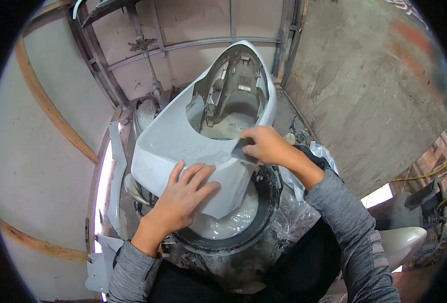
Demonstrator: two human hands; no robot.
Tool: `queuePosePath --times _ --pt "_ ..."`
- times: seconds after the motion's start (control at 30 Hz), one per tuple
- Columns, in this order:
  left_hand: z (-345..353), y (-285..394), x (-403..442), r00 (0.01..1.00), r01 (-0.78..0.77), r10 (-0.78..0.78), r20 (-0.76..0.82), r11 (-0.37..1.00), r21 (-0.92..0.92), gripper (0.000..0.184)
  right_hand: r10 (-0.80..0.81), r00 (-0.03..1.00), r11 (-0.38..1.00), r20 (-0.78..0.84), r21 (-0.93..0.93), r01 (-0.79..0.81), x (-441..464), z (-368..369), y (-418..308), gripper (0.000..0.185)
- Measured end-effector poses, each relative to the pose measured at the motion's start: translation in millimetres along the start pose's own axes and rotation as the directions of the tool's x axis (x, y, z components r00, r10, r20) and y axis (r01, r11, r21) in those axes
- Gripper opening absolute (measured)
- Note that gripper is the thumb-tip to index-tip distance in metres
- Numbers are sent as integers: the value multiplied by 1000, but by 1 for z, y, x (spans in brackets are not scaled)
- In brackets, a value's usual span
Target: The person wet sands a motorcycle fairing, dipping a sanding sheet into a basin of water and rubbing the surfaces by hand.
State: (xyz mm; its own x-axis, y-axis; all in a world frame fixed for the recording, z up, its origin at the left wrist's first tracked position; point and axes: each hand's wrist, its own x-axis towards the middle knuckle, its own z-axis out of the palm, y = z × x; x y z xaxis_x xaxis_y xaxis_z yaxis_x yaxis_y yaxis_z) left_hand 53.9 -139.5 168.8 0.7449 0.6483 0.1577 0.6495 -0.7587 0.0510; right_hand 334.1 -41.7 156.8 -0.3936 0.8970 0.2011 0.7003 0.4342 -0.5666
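A large light-grey motorcycle body panel (170, 136) rests tilted over a black tub, its hollow side showing clips and ribs at the far end. My left hand (185, 194) lies on the panel's near face with its fingers spread. A dark piece of sandpaper (241, 150) is pinched in my right hand (264, 144), pressed against the panel's right edge below the large cut-out. Under the panel, the black tub (223, 248) holds cloudy, whitish water (228, 224).
Clear plastic wrap (296, 214) lies right of the tub. A bare board (355, 101) leans at the right. Other light panels (116, 177) stand at the left, near a metal post (147, 60). A glossy white part (403, 245) sits at lower right.
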Motion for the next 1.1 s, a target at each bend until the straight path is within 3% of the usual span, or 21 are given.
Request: queuePosePath --times 0.1,0.17,0.23,0.3,0.33,0.37,0.43,0.5,0.57,0.63,0.7,0.77,0.83,0.9,0.97,1.03,1.1 --pt "0 1 -1 1000 -3 3 2 1000 -6 82 -90 994 993 -56 -77 85 16 6 8 24" --pt "0 0 -1 1000 -2 3 10 1000 -15 83 -106 983 994 -152 3 107 28 5 19 26" --pt "1 -1 -1 1000 5 -4 7 999 -35 82 -81 989 993 -124 77 91 30 -3 16 25" --pt "0 -1 0 1000 12 -12 14 999 -41 80 10 998 966 -64 258 7 29 -7 9 18" --pt "0 -1 0 1000 18 -17 23 999 -47 79 120 992 898 34 422 -123 24 -8 2 21" --pt "1 -1 1 1000 18 -17 21 999 -48 79 120 992 899 34 420 -123 19 -5 3 21" --pt "3 -2 0 1000 3 -3 -15 998 -57 79 -157 979 982 -129 84 168 4 3 8 30" --pt "1 -2 0 1000 0 -1 -20 998 -57 80 -154 965 984 -213 60 170 -15 24 24 36" --pt "1 0 0 1000 -6 4 -23 998 -61 80 -235 832 969 -502 -183 163 -37 44 32 44" --pt "3 1 2 1000 -12 12 -1 997 -73 82 -311 845 939 -434 -276 204 -66 79 21 54" --pt "2 5 2 999 3 0 36 996 -89 83 -306 841 945 -447 -247 212 -80 95 23 49" --pt "0 7 3 997 24 -16 74 994 -106 84 -430 791 896 -434 -310 317 -82 99 33 50" --pt "-3 8 4 996 46 -37 85 993 -106 85 -432 785 888 -443 -358 287 -70 94 52 49" --pt "-4 10 6 994 60 -50 93 992 -108 85 -313 788 929 -531 -343 138 -59 90 64 48" --pt "-4 11 8 993 70 -58 103 992 -109 86 -283 786 943 -549 -307 125 -68 106 53 47" --pt "-4 13 9 991 82 -71 109 992 -98 87 -407 760 911 -507 -287 297 -83 115 34 47" --pt "-10 16 11 988 89 -72 140 989 -116 88 -417 760 907 -499 -281 313 -79 108 41 45"
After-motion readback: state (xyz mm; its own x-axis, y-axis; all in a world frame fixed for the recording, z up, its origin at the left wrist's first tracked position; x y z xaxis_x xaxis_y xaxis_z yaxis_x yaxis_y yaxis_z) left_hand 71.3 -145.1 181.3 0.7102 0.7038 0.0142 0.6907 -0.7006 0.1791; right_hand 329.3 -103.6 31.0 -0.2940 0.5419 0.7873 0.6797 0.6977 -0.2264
